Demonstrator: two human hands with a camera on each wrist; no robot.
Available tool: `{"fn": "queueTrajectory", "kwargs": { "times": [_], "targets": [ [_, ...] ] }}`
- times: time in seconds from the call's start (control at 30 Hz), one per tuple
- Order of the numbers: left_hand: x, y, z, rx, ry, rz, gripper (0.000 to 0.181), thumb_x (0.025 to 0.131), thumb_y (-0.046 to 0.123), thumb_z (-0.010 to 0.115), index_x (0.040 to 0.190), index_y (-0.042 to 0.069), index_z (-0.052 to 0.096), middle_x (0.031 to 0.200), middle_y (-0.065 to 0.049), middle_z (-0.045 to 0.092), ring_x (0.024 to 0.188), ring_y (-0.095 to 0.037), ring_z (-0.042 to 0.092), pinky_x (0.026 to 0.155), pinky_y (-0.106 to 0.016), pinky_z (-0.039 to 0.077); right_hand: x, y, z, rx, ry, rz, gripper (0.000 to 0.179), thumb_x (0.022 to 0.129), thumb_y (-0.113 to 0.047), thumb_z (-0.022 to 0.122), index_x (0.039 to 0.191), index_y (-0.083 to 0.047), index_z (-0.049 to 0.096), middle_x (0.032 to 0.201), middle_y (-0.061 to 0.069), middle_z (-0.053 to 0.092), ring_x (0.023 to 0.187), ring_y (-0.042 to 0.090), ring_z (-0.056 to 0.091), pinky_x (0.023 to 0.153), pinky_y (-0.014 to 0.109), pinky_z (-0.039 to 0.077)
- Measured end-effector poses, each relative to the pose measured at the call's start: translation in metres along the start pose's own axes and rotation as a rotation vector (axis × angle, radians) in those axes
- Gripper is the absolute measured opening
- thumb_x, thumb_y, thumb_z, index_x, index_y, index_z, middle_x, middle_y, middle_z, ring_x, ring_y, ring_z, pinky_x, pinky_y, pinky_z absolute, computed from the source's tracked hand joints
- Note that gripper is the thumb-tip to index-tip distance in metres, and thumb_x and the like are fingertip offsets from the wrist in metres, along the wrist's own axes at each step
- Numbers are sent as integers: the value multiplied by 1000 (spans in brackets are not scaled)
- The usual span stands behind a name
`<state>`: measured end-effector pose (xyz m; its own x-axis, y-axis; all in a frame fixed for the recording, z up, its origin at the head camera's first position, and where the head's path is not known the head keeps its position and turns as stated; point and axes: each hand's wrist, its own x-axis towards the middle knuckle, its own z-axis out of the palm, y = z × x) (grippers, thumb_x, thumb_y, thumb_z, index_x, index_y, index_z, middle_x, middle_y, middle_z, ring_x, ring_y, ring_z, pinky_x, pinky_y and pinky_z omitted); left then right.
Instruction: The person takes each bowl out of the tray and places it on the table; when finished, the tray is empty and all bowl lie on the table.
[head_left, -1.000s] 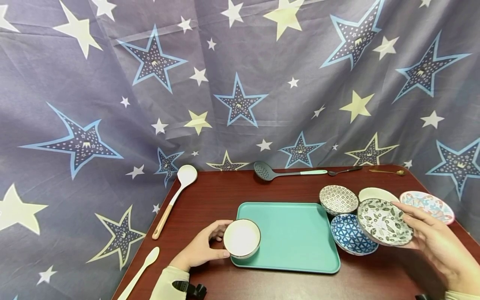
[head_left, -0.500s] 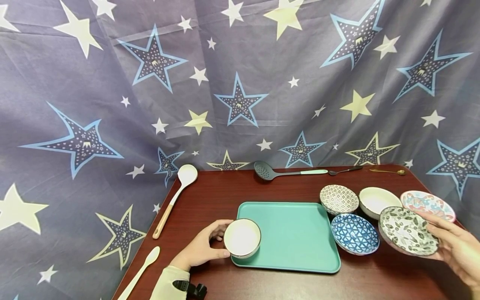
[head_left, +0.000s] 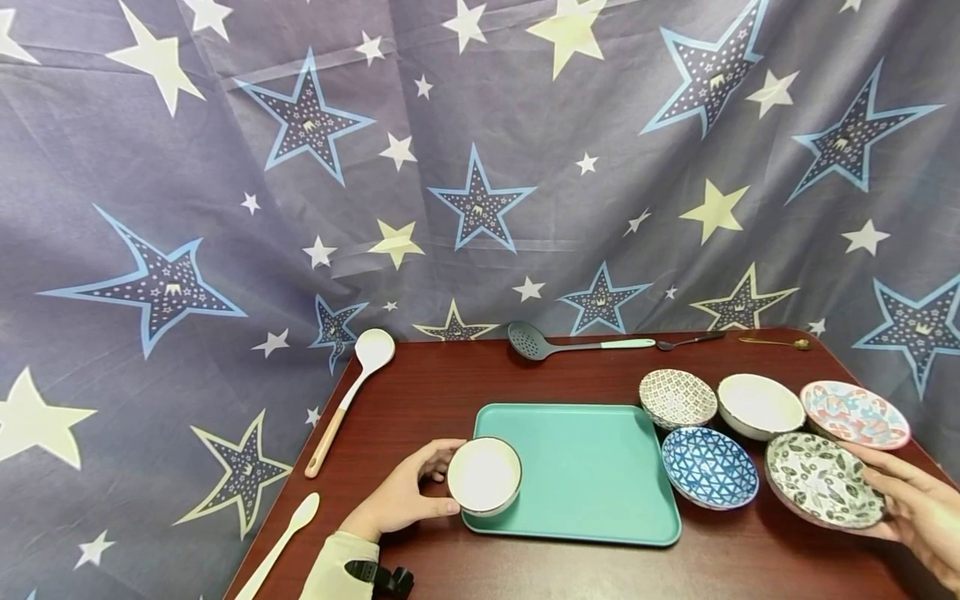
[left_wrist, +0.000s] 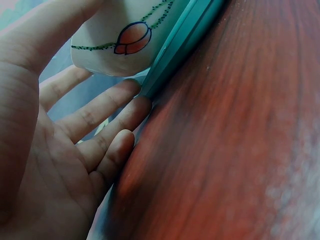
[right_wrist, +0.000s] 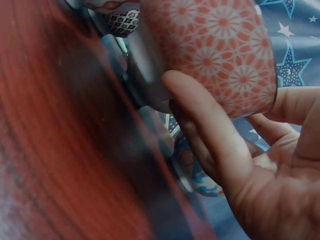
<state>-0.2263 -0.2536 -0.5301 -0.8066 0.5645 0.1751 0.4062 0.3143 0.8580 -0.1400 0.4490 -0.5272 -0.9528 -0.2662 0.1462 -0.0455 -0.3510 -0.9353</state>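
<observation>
My left hand (head_left: 408, 492) holds a small white bowl (head_left: 484, 477) at the near-left corner of the teal tray (head_left: 585, 475). The left wrist view shows a painted tulip on the bowl's outer wall (left_wrist: 134, 37), with the hand's lower fingers loose beneath it. Far right, my right hand (head_left: 918, 508) grips the rim and underside of a leaf-patterned bowl (head_left: 823, 479). That bowl's outside, red with flower rings, fills the top of the right wrist view (right_wrist: 215, 55); whether its base touches the table I cannot tell.
Beside the tray stand a blue triangle-patterned bowl (head_left: 709, 468), a brown-patterned bowl (head_left: 677, 399), a cream bowl (head_left: 760, 405) and a pink-and-blue bowl (head_left: 855, 414). A slotted skimmer (head_left: 528, 342) and small spoons line the back edge. On the left lie a white ladle (head_left: 373, 350) and a pale spoon (head_left: 302, 512).
The right hand has carried the leaf-patterned bowl rightward and slightly toward me, away from over the blue and cream bowls. The left hand and its white bowl have stayed put.
</observation>
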Motion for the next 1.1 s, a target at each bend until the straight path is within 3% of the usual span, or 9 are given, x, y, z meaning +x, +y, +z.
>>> {"fn": "queueTrajectory", "kwargs": {
  "times": [0.3, 0.6, 0.83, 1.1],
  "targets": [
    [0, -2, 0, 9, -2, -4, 79, 85, 21, 88, 153, 28, 50, 132, -1, 65, 112, -24, 62, 95, -38, 51, -2, 3, 1, -94, 80, 103, 58, 114, -1, 30, 130, -36, 72, 119, -11, 74, 97, 15, 74, 71, 46, 62],
    [0, -1, 0, 24, 1, -12, 78, 86, 23, 88, 153, 30, 50, 132, 1, 65, 112, -22, 63, 95, -36, 51, -2, 4, 2, -104, 52, 157, 57, 115, -3, 29, 130, -38, 71, 119, -11, 73, 99, 15, 73, 73, 49, 62],
    [0, 0, 0, 14, -5, -5, 78, 86, 22, 88, 154, 27, 49, 132, -1, 65, 113, -24, 63, 95, -37, 51, -2, 7, 3, -169, 144, 222, 51, 115, -9, 36, 121, -44, 72, 113, -13, 72, 95, 15, 74, 72, 50, 62],
    [0, 1, 1, 17, -4, -7, 77, 86, 22, 87, 153, 29, 49, 133, 1, 65, 114, -23, 62, 95, -36, 51, -2, 6, 7, -202, 187, 216, 50, 115, -9, 37, 117, -44, 73, 106, -8, 71, 95, 12, 73, 71, 48, 62]
  ]
}}
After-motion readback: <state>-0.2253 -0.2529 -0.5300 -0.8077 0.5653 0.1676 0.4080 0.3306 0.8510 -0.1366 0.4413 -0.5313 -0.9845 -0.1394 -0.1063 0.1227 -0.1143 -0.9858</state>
